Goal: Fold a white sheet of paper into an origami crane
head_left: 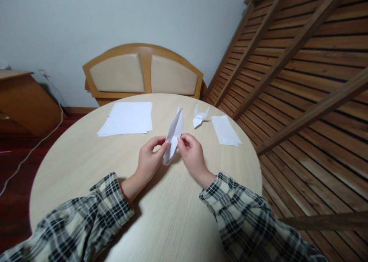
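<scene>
A folded white paper piece, long and pointed at its upper end, is held up over the round table between both hands. My left hand pinches its left side with thumb and fingers. On the opposite side, my right hand pinches it the same way. Just behind the paper piece, a small white tip shows, mostly hidden. Beyond my right hand, a folded white paper crane stands on the table.
The round light-wood table bears a stack of white sheets at the back left and narrower white sheets at the right. A wooden headboard stands behind. Wooden slats lean at the right. A white cable runs down the left.
</scene>
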Tool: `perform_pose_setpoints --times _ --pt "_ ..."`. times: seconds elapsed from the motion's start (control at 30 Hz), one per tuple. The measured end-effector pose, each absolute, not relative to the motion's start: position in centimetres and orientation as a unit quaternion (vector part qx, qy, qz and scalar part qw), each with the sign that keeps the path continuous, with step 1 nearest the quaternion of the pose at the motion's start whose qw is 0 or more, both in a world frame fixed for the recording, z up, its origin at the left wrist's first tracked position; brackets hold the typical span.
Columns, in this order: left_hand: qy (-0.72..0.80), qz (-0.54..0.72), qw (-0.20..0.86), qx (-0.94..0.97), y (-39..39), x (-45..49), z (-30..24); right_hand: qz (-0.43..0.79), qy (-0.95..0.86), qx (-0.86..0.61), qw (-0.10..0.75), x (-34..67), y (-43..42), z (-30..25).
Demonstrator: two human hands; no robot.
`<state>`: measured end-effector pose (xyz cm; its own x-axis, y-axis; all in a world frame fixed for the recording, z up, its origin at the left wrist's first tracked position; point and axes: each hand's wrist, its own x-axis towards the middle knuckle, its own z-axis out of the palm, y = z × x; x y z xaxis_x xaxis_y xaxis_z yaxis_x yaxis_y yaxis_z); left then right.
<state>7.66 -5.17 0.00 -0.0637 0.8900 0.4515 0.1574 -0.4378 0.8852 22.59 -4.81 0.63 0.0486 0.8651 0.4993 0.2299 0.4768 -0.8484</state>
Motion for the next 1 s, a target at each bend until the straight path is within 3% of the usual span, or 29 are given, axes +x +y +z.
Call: perform_pose_setpoints --times 0.13,0.33,0.73,1.0 --pt "0.407 0.587 0.378 0.589 -4.94 7.70 -0.02 0.264 -0.636 -0.429 0.585 22.59 -4.85 0.71" --pt "0.396 0.607 0.366 0.584 -4.70 7.58 0.16 0.259 -0.642 -0.418 0.588 22.52 -5.01 0.86" --pt "0.357 0.632 0.479 0.494 -4.88 8.01 0.64 0.304 -0.631 -0.400 0.591 22.43 -5.03 0.83" --pt "0.398 0.611 0.458 0.510 -4.81 7.83 0.34 0.327 -0.624 -0.395 0.590 22.34 -5.11 0.76"
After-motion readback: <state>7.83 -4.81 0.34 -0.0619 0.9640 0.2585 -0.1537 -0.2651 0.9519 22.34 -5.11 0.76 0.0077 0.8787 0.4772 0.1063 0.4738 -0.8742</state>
